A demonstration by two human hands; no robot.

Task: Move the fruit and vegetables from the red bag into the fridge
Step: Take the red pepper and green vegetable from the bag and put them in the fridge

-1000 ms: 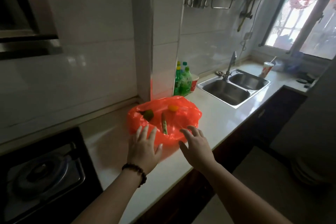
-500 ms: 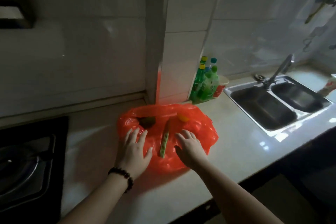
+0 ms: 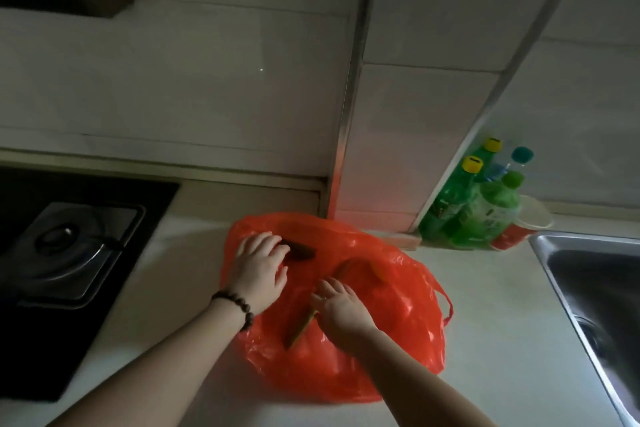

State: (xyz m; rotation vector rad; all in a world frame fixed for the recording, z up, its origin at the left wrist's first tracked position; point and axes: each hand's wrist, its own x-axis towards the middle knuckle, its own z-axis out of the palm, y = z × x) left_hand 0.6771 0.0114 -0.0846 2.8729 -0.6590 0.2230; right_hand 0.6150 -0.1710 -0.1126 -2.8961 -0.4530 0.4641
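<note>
So the pale, glossy kitchen countertop (image 3: 485,305) takes up most of the view, with a black glass gas hob (image 3: 69,270) on the left and the corner of a steel sink (image 3: 588,288) on the right. Sitting on the counter in the middle is the crinkly red plastic bag (image 3: 391,340), spread open and flat, its handle loop sticking out to the right.

Back by the tiled wall there's a bunch of green plastic bottles (image 3: 478,211) with a red paper cup (image 3: 519,225) just beside them.

The left hand (image 3: 258,269), beaded bracelet on the wrist, is inside the bag with its fingers curled around a dark green roundish fruit (image 3: 301,250). The right hand (image 3: 341,310) has its fingers wrapped over a long thin green vegetable (image 3: 299,328) lying on the plastic. An orange fruit (image 3: 375,272) sits just past it, kinda blurry.
</note>
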